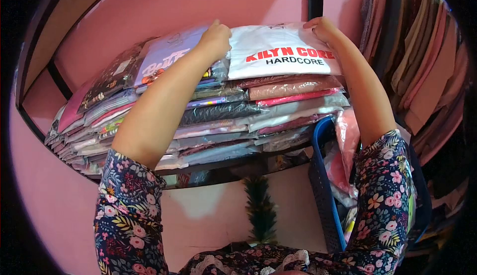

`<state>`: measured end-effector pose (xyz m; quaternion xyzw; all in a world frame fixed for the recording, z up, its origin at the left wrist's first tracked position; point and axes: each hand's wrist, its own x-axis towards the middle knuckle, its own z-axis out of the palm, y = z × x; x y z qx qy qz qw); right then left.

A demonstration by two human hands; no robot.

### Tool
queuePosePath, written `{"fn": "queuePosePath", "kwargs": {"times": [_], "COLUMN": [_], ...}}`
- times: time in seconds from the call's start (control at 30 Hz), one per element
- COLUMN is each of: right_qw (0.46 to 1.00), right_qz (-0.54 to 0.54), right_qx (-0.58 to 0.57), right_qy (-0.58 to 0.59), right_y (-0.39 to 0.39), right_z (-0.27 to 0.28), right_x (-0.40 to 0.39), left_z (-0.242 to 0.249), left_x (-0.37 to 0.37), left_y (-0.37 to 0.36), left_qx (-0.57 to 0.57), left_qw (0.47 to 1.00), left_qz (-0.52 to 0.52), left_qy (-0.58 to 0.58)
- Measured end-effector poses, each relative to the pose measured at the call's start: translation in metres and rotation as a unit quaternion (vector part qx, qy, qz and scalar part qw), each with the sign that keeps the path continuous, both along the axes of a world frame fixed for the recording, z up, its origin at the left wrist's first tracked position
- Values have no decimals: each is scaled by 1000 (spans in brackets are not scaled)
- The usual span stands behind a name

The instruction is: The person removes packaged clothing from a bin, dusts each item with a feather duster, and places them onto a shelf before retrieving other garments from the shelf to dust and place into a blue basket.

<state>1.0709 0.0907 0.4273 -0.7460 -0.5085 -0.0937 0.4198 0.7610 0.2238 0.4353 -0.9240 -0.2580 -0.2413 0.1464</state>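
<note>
A folded white T-shirt (pixel 278 44) in a clear plastic bag, printed "KILYN CORE HARDCORE", lies on top of the right-hand stack of bagged clothes (pixel 293 90). My left hand (pixel 217 40) is closed at its upper left edge, with the fingertips partly hidden. At the far right corner, my right hand (pixel 324 29) pinches the bag's edge. Left of the white shirt, a lilac printed shirt (pixel 169 53) in plastic tops the neighbouring stack, partly behind my left forearm. Further left lies a dark patterned bagged garment (pixel 117 71).
The stacks sit on a dark-edged shelf (pixel 218 179) against a pink wall (pixel 223 1). Below right stands a blue plastic basket (pixel 323 175) holding bagged clothes. Garments (pixel 417 51) hang at the right. A green tinsel-like branch (pixel 260 210) is below the shelf.
</note>
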Motion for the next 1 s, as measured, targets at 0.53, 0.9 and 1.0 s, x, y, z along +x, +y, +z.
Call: {"fn": "queuePosePath", "kwargs": {"times": [0.53, 0.9, 1.0], "right_qw": [961, 818, 761], "right_qz": [-79, -119, -219], "right_qx": [40, -476, -519], "right_qy": [-262, -301, -321], "right_y": [-22, -177, -170], "right_z": [23, -97, -145], "right_x": [27, -89, -124], "left_z": [-11, -145, -163], "left_x": [-85, -238, -264], "left_y": [-96, -148, -161], "left_qx": [245, -61, -144], "left_qw": [945, 982, 977], "left_qz": [-195, -179, -157], "left_qy": [-95, 23, 25]}}
